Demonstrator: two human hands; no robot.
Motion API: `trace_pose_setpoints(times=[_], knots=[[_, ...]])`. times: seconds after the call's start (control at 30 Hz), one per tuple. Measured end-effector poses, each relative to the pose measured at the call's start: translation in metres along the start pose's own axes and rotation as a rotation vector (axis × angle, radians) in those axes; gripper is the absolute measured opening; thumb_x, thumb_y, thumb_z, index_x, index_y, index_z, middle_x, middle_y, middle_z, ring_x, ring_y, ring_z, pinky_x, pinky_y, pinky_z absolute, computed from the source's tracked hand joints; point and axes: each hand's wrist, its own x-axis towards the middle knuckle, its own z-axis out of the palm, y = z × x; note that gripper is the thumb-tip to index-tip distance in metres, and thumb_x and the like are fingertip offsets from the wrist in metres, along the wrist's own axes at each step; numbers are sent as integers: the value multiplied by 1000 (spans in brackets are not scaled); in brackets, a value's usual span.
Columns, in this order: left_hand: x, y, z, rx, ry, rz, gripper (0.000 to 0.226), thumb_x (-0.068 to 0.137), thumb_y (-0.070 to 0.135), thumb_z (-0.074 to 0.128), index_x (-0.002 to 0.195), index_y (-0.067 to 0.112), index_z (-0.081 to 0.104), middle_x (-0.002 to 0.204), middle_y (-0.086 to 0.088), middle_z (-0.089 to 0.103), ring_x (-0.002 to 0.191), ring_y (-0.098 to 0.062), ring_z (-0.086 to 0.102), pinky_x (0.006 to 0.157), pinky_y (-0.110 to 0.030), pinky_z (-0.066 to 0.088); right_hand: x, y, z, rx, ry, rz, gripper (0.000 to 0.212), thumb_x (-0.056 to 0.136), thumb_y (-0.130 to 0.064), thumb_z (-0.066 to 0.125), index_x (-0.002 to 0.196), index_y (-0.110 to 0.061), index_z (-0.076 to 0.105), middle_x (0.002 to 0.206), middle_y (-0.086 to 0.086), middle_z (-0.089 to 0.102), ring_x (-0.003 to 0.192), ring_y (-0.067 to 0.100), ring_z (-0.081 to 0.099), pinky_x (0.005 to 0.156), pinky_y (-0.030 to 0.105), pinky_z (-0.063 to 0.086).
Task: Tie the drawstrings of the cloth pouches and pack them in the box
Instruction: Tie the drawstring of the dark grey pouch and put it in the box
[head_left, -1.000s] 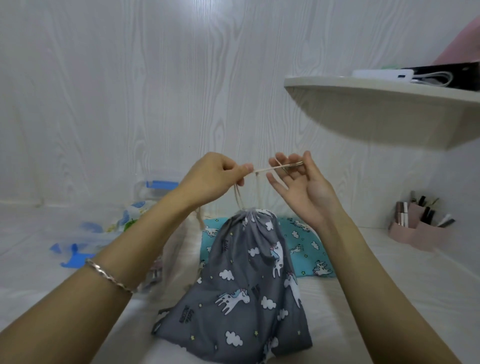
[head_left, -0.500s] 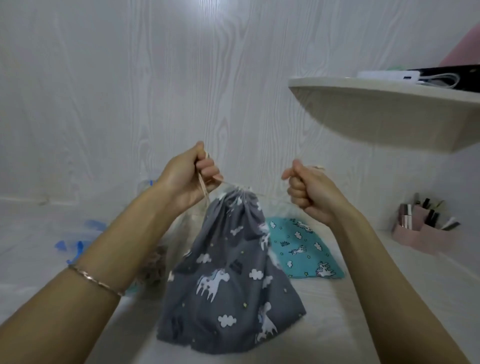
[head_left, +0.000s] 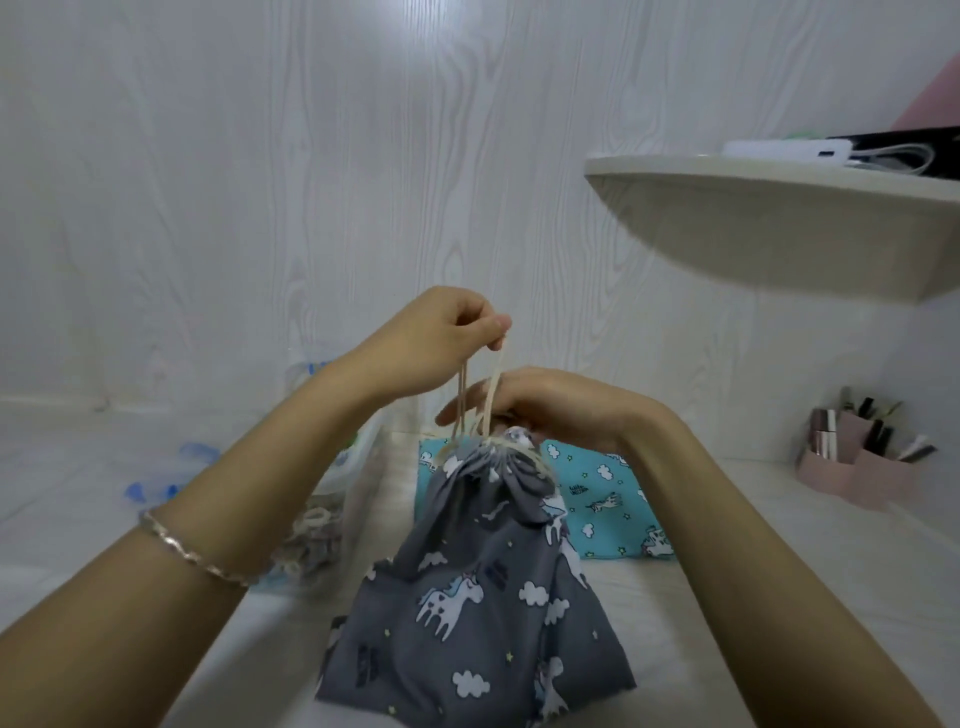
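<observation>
Tension on the drawstring (head_left: 461, 400) is what my left hand (head_left: 436, 338) is there for: thumb and fingertips pinch its two cream strands and hold them straight up, so the grey unicorn pouch (head_left: 483, 597) stays gathered at the neck while its base sits on the surface (head_left: 872, 571), in the middle toward the near edge. My right hand (head_left: 561, 410) lies just behind the bunched neck, palm down, fingers reaching left past the strands, I judge to steady the gather against the pull. Whether its thumb grips the cloth I cannot tell, since the neck hides it. Cord looks wound round the neck, but I see no finished knot. The teal pouch (head_left: 597, 499) lies flat behind, toward the far edge, out of the way until its turn. The clear box (head_left: 358, 483) waits at the left, beyond my left forearm, near enough for packing.
</observation>
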Motion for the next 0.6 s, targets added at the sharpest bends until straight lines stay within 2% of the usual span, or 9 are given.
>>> trace_pose_setpoints(times=[0.07,0.1,0.2,0.23,0.33,0.4,0.5,0.53,0.6], knots=[[8,-7,-1,153,43,25,29,96,34,53,75,17,65,56,11,50,47,-1,44,50,-15,34,-5,4,2,241,-125,-74,38,86,-14,41,110,-3,68,98,14,68,91,31,54,84,38,44],[11,-13,0,270,80,39,28,95,36,54,76,18,65,62,9,56,55,-2,50,56,-20,39,-7,5,3,283,-117,-89,36,89,-16,42,110,-2,67,104,15,69,96,30,59,88,35,48],[10,-24,6,532,186,98,27,95,37,54,81,17,67,74,4,61,68,-12,56,67,-31,45,-9,8,6,158,69,-64,37,100,-31,47,110,-4,71,100,11,74,92,19,70,86,27,54],[9,-26,7,426,159,93,27,95,35,54,81,16,66,72,4,61,65,-9,56,65,-29,45,-10,9,8,101,126,-54,40,98,-37,50,106,-6,73,96,9,75,88,17,71,86,27,53],[3,-22,7,-330,-64,-76,27,99,26,48,77,12,59,65,4,60,57,-5,54,67,-24,47,-12,12,15,85,202,-78,40,94,-42,53,95,-9,77,82,8,75,75,13,70,75,21,52],[3,-19,2,-510,-113,-130,27,100,26,47,78,12,56,55,8,49,51,-6,46,63,-22,45,-13,13,16,150,251,-91,38,98,-36,50,98,-7,75,77,7,74,69,11,69,67,17,52],[9,-22,-2,-179,-12,-78,27,98,30,49,79,15,61,55,12,44,49,-1,41,56,-18,36,-14,15,15,187,266,-91,39,98,-39,47,105,-14,76,83,19,70,73,24,65,74,24,52],[11,-26,-2,27,25,-36,24,97,32,51,83,17,64,62,11,48,55,-2,44,58,-19,36,-15,16,14,177,267,-91,38,98,-42,47,105,-17,76,83,21,66,74,26,61,75,26,50],[11,-33,2,418,118,26,18,95,37,53,102,24,64,91,9,56,88,-9,52,77,-28,41,-17,16,16,182,278,-100,38,98,-40,46,105,-18,76,74,17,66,68,23,61,69,22,50]])
